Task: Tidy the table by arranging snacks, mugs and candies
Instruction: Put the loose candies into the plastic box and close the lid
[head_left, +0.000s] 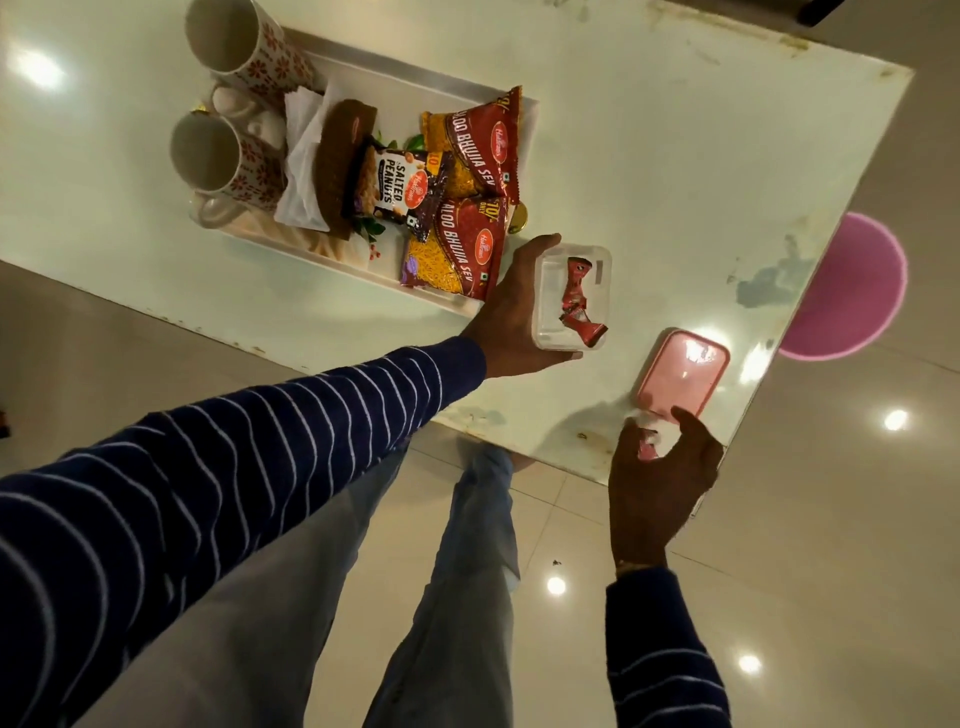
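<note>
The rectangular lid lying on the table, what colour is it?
Pink; the rectangular plastic lid shows clearly in the head view.

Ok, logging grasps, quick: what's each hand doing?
Left hand: closed on the clear container.
Right hand: pinching a small candy.

I see lots of bare tabletop (649, 156) past the box (556, 332). The full tray (363, 270) blocks the left; the lid (683, 376) sits near.

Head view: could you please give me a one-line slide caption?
Left hand grips a clear box of red candies; right hand holds a small wrapper by the pink lid.
</note>
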